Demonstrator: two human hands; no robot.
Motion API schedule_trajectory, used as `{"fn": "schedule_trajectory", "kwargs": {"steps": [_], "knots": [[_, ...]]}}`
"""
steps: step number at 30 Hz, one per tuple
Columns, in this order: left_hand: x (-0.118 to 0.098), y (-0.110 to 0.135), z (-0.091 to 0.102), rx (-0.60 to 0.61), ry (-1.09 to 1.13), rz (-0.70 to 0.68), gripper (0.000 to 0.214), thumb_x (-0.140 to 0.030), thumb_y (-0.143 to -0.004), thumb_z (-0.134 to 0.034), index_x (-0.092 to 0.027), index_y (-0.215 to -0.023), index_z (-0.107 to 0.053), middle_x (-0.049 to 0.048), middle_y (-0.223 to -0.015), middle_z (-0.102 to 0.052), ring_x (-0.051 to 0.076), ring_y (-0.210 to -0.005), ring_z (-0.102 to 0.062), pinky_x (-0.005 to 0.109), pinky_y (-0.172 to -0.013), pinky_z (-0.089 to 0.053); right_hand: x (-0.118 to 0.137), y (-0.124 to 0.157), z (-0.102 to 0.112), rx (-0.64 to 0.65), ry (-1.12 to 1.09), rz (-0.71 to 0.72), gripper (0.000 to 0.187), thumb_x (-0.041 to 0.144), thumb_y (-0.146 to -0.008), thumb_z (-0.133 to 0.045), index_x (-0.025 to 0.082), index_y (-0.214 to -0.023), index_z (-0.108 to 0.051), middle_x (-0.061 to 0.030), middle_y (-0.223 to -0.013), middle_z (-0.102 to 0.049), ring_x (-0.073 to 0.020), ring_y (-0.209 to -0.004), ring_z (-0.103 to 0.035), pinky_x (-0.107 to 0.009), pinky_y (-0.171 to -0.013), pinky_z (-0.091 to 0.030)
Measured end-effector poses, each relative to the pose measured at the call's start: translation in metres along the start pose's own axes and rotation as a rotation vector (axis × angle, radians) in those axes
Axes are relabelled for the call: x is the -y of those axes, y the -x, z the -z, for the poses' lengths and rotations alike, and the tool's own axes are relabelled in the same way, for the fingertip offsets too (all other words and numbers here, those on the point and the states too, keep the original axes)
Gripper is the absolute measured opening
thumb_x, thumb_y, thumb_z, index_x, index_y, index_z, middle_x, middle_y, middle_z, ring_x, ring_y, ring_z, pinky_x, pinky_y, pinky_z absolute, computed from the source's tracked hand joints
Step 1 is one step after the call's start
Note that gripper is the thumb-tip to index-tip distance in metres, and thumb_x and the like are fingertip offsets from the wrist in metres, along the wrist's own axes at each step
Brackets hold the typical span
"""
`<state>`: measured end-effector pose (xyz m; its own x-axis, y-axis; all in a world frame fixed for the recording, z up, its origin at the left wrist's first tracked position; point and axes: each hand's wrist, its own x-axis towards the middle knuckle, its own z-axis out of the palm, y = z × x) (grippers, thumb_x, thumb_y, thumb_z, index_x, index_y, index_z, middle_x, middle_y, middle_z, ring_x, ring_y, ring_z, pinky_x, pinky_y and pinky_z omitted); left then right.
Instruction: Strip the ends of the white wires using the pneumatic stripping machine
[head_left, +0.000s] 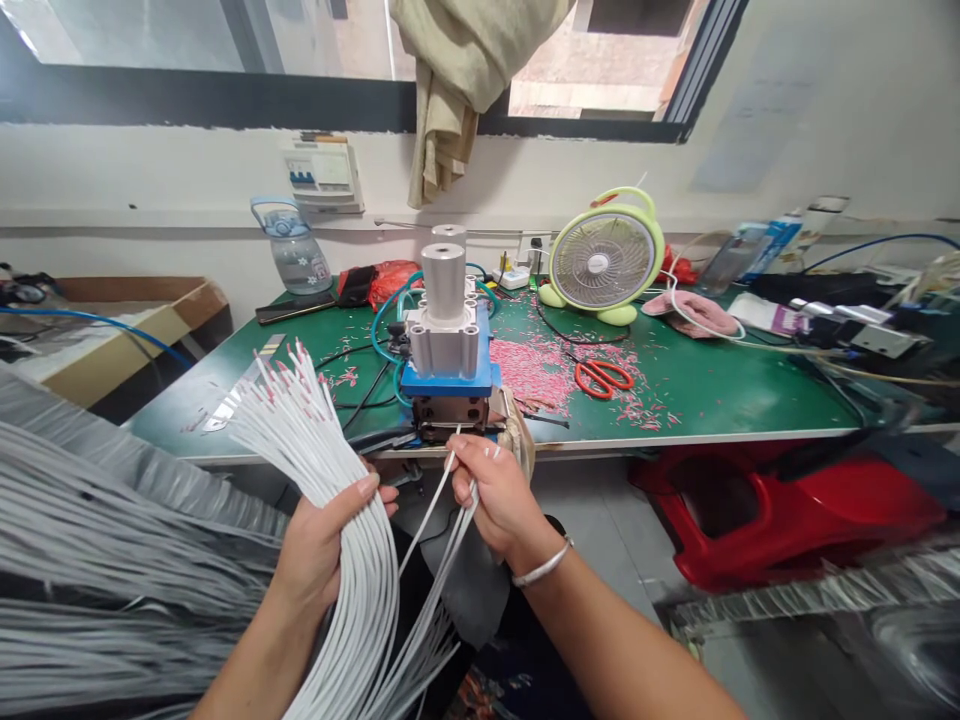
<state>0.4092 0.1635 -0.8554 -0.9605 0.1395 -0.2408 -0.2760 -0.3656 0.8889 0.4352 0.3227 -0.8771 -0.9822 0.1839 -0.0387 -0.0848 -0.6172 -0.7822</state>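
Note:
My left hand (322, 535) is closed round a thick bundle of white wires (360, 580), whose upper ends fan out and show red tips. In my right hand (491, 490) a few more white wires are gripped. Thumb and forefinger pinch one of them, and its end points up to the front of a pneumatic press (446, 340) with a grey cylinder and a blue plate. Whether that end is inside the press, I cannot tell. The lower parts of the wires hang down past the table edge.
Pink and white scraps (529, 372) litter the green table (720, 395). Orange-handled scissors (602, 378) lie right of the press, with a green fan (606, 258) behind. A water bottle (296, 255) stands back left. Below right is a red stool (795, 520); more wires (112, 540) lie at left.

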Motion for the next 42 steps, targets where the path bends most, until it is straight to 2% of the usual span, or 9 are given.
{"fn": "schedule_trajectory", "kwargs": {"steps": [5,8,11,15,19,26,32,37,42], "knots": [[0.012,0.003,-0.001,0.044,-0.094,0.015,0.030,-0.016,-0.048,-0.075,-0.014,-0.070,-0.055,-0.0018,-0.056,-0.059,0.013,-0.051,-0.057,0.025,-0.053,-0.049,0.001,0.010,0.007,0.123,0.155,-0.012,0.025,0.036,-0.068,-0.062,0.011,-0.064,-0.057,0.0006,-0.049,-0.052,-0.0057,-0.041,-0.046,-0.017,-0.042,-0.033],[0.017,0.005,-0.004,0.209,-0.228,-0.071,0.025,-0.018,-0.050,-0.074,-0.013,-0.070,-0.059,0.0009,-0.059,-0.061,0.014,-0.053,-0.055,0.026,-0.055,-0.046,0.000,0.013,0.003,0.175,0.146,-0.031,0.024,0.033,-0.067,-0.064,0.011,-0.076,-0.060,-0.0002,-0.055,-0.056,-0.0080,-0.050,-0.051,-0.020,-0.050,-0.038],[0.020,0.005,-0.004,0.349,-0.383,-0.146,0.021,-0.021,-0.055,-0.071,-0.012,-0.072,-0.063,0.0047,-0.066,-0.063,0.017,-0.062,-0.056,0.029,-0.063,-0.044,-0.003,0.012,-0.001,0.251,0.228,-0.073,0.026,0.036,-0.071,-0.059,0.011,-0.079,-0.060,0.0017,-0.048,-0.052,-0.0068,-0.041,-0.045,-0.018,-0.042,-0.034],[0.026,0.005,0.003,0.245,-0.496,-0.254,0.040,-0.020,-0.047,-0.074,-0.016,-0.086,-0.065,0.0060,-0.084,-0.066,0.023,-0.077,-0.058,0.033,-0.076,-0.043,-0.004,0.011,-0.002,0.158,0.250,-0.052,0.025,0.036,-0.070,-0.059,0.011,-0.075,-0.060,0.0015,-0.049,-0.052,-0.0058,-0.038,-0.043,-0.016,-0.036,-0.032],[0.035,0.007,0.014,0.351,-0.711,-0.298,0.029,-0.018,-0.051,-0.071,-0.018,-0.080,-0.067,0.0052,-0.080,-0.066,0.023,-0.080,-0.058,0.034,-0.083,-0.039,-0.005,0.012,-0.001,0.211,0.270,-0.088,0.030,0.036,-0.067,-0.062,0.011,-0.084,-0.060,0.0016,-0.050,-0.052,-0.0069,-0.041,-0.046,-0.016,-0.035,-0.033],[0.053,0.011,0.051,0.308,-0.925,-0.280,0.016,-0.027,-0.053,-0.070,-0.017,-0.063,-0.063,0.0032,-0.062,-0.062,0.021,-0.062,-0.056,0.034,-0.067,-0.045,-0.004,0.009,0.000,0.091,0.192,-0.077,0.026,0.036,-0.068,-0.061,0.011,-0.067,-0.056,0.0032,-0.045,-0.050,-0.0043,-0.031,-0.040,-0.015,-0.030,-0.031],[0.040,0.011,0.054,0.031,-0.513,-0.339,0.026,-0.027,-0.046,-0.075,-0.015,-0.061,-0.057,0.0003,-0.056,-0.057,0.017,-0.054,-0.056,0.030,-0.059,-0.046,0.003,0.006,0.001,0.085,-0.079,-0.162,0.022,0.032,-0.070,-0.060,0.010,-0.072,-0.057,0.0006,-0.055,-0.055,-0.0060,-0.034,-0.047,-0.016,-0.030,-0.037],[0.024,0.008,0.042,0.068,-0.156,-0.168,0.030,-0.020,-0.048,-0.075,-0.016,-0.069,-0.054,-0.0036,-0.062,-0.055,0.013,-0.052,-0.057,0.024,-0.052,-0.047,0.004,-0.001,-0.002,-0.026,-0.192,-0.144,0.021,0.031,-0.071,-0.060,0.010,-0.071,-0.057,0.0009,-0.057,-0.054,-0.0033,-0.035,-0.043,-0.015,-0.031,-0.036],[0.026,0.008,0.040,0.016,-0.121,-0.036,0.033,-0.018,-0.049,-0.075,-0.016,-0.075,-0.055,-0.0034,-0.064,-0.058,0.016,-0.061,-0.062,0.025,-0.057,-0.049,0.002,-0.003,0.006,0.021,-0.083,-0.064,0.024,0.035,-0.071,-0.061,0.012,-0.077,-0.059,0.0018,-0.060,-0.054,-0.0030,-0.036,-0.043,-0.015,-0.033,-0.037]]}}
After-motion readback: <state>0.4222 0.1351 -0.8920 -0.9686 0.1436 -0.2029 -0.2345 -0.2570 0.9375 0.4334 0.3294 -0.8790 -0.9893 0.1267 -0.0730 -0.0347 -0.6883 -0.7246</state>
